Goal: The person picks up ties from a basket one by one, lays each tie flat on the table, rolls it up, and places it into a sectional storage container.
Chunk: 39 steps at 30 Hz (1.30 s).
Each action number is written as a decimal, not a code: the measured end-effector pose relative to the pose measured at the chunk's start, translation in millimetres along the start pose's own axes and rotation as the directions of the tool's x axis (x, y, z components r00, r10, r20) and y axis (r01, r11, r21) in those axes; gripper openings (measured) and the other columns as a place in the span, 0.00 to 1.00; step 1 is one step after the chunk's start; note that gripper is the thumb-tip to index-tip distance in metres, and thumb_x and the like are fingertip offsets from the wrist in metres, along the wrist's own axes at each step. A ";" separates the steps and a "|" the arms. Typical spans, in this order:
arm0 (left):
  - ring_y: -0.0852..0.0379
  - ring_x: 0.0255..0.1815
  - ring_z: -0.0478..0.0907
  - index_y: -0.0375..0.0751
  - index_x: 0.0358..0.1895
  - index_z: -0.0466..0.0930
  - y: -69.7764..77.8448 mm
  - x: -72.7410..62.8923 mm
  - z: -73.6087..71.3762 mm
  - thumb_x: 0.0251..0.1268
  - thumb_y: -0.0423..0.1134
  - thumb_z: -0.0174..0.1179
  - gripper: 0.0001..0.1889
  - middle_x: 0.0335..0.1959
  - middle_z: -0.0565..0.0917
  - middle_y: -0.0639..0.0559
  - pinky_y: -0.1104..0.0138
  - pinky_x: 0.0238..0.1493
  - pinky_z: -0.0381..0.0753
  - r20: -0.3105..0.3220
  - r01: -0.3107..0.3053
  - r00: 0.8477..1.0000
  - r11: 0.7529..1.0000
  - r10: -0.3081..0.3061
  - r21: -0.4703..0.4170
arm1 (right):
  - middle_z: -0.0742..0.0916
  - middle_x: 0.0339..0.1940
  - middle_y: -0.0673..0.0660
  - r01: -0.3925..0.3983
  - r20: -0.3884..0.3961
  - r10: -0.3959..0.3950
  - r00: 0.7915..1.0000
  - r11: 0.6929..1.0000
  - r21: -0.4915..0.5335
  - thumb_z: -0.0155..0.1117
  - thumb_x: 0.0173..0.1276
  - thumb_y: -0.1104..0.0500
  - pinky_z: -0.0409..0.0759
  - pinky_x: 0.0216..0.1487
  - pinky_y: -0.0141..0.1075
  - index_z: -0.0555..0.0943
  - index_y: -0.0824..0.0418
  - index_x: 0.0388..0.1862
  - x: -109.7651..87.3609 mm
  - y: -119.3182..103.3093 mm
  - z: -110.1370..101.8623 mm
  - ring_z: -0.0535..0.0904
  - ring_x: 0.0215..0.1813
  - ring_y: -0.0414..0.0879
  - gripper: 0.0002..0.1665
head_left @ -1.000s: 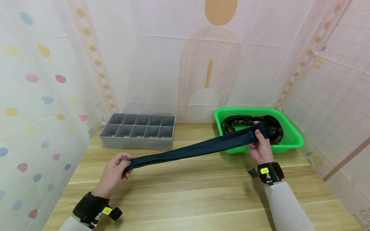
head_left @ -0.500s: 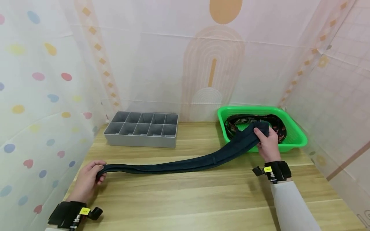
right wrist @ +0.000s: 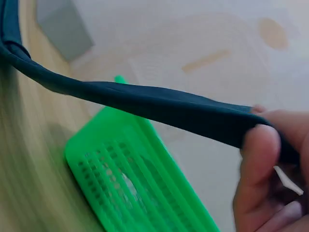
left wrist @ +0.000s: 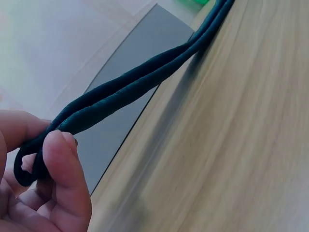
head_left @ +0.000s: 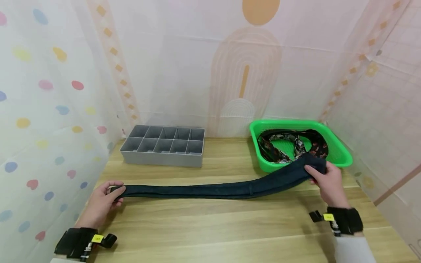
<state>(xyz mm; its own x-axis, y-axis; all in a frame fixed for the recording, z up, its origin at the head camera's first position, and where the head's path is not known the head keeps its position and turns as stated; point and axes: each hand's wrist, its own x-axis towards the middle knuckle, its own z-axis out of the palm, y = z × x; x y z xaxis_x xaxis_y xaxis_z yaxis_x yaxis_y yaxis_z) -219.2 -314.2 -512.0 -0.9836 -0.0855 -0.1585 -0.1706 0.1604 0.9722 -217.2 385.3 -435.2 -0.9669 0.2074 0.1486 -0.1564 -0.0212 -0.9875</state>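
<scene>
A dark navy necktie point(head_left: 210, 190) stretches sideways between my two hands, its back with a small keeper loop facing up. My left hand point(head_left: 102, 200) pinches the narrow end between thumb and fingers. In the left wrist view, the narrow end of the tie point(left wrist: 104, 104) curls round a fingertip of the left hand point(left wrist: 46, 179). At the other side my right hand point(head_left: 330, 182) grips the wide end, thumb on top. The right wrist view has the wide part point(right wrist: 169, 108) running taut from the right hand point(right wrist: 275, 169), its tip hidden in the grip.
A green basket point(head_left: 268, 166) stands at the back right, holding a dark patterned loop of cloth point(head_left: 317, 142). To the back left sits a grey divided box point(head_left: 164, 159) with several compartments. Both rest on the wooden table point(head_left: 210, 226), before a patterned curtain point(head_left: 177, 73).
My left hand has drawn the narrow end to the left. The right hand has moved right and toward me, off the basket, and the tie now lies straighter and lower.
</scene>
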 end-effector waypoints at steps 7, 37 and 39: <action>0.62 0.26 0.84 0.54 0.48 0.84 2.9 6.7 7.5 0.75 0.44 0.68 0.05 0.26 0.85 0.58 0.68 0.29 0.85 0.000 -0.023 1.000 0.997 0.023 0.079 | 0.87 0.28 0.40 -0.227 0.005 0.238 0.971 0.932 -0.281 0.67 0.78 0.61 0.84 0.31 0.32 0.83 0.45 0.37 -24.6 11.3 -54.0 0.82 0.28 0.36 0.10; 0.59 0.28 0.84 0.31 0.58 0.82 -14.5 4.1 37.4 0.74 0.42 0.69 0.20 0.28 0.86 0.53 0.66 0.32 0.85 0.082 -0.081 0.995 0.967 0.063 0.240 | 0.83 0.28 0.49 -0.201 -0.230 0.018 0.973 0.549 -0.811 0.66 0.75 0.40 0.70 0.32 0.33 0.87 0.66 0.48 -23.0 28.5 -77.6 0.74 0.30 0.37 0.28; 0.59 0.27 0.84 0.31 0.58 0.82 -14.3 5.3 37.7 0.74 0.42 0.68 0.19 0.28 0.86 0.53 0.66 0.32 0.85 0.073 -0.087 0.995 0.966 0.071 0.243 | 0.85 0.28 0.47 -0.137 -0.277 -0.157 0.948 0.583 -0.800 0.68 0.73 0.43 0.70 0.34 0.29 0.89 0.63 0.50 -26.4 16.1 -53.5 0.73 0.29 0.31 0.24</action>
<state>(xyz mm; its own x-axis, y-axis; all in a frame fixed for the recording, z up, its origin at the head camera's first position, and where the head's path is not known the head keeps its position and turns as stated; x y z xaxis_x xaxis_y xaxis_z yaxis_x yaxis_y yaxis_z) -224.1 -279.8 -533.3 -0.9949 -0.0021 -0.1010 -0.0934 0.4009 0.9113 -183.4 431.8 -457.9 -0.8361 0.4710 0.2813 0.2030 0.7420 -0.6389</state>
